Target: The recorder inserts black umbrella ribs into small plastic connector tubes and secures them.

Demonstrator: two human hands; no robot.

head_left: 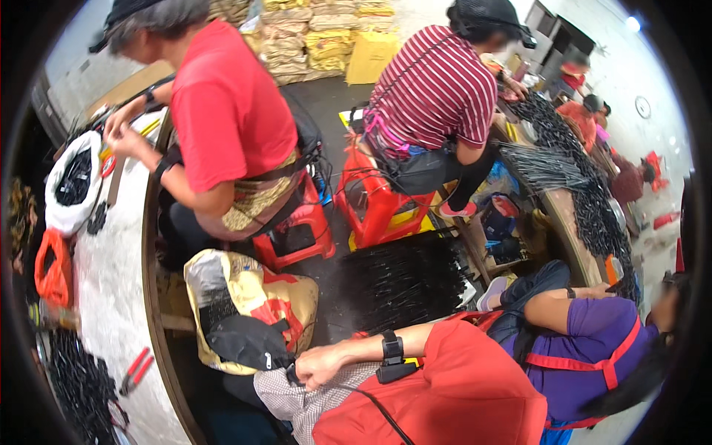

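My right hand [319,367] rests on grey checked cloth [297,397] over my lap, its fingers curled down. A small black object [294,374] sits at the fingers; I cannot tell whether they grip it. My right wrist wears a black band with a black device [394,363]. Just beyond the hand lies a black zipped fabric pouch [248,341], against an open yellowish woven sack [297,297] with dark contents. My left hand is out of view. On the worktable [111,274] at left are red-handled pliers [137,371] and a pile of black strip-like parts [81,386].
Long black strips [404,282] cover part of the floor. Co-workers in red [230,111] and stripes [437,89] sit on red stools [374,200]; one in purple [593,334] sits at right. A white sack [74,182] and orange bag [53,267] stand on the left table.
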